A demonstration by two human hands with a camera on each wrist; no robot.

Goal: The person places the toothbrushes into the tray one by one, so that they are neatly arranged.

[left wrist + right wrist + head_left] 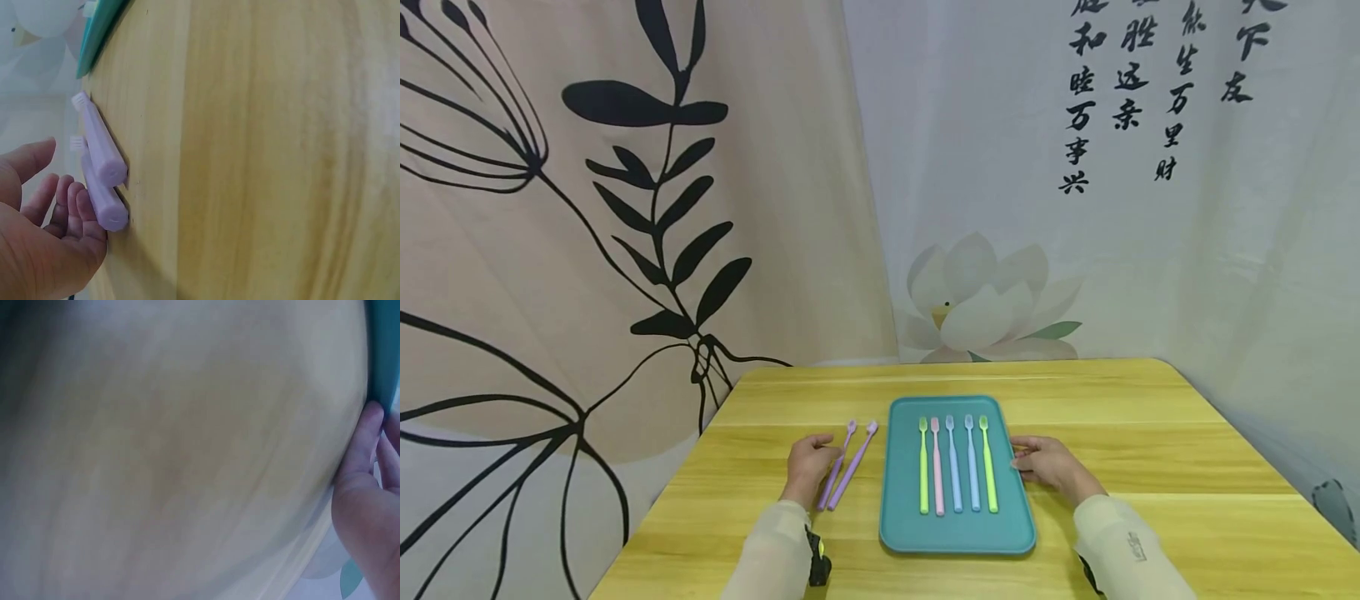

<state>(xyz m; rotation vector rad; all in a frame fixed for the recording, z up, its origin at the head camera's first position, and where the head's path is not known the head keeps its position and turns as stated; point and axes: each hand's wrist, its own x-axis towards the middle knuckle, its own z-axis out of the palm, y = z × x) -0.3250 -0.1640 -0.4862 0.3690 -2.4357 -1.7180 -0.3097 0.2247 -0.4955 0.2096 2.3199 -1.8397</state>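
Observation:
Two purple toothbrushes [852, 468] lie side by side on the wooden table, left of a teal tray [898, 533]. My left hand [810, 465] is at the left-hand brush, its fingers loosely bent right beside the handle and the thumb apart from it. In the left wrist view, the fingertips [84, 203] overlap that purple handle. On the tray lies a row of toothbrushes: a green one [923, 471], a pink one [937, 473], two blue ones [955, 471] and another green one [988, 471]. My right hand [1052, 465] holds the tray's right rim with its fingertips.
The yellow wood-grain table [1150, 533] extends on both sides of the tray. Behind it hangs a printed curtain [790, 208] with plants, a lotus and dark writing. A black wrist strap [818, 560] sits at the left sleeve.

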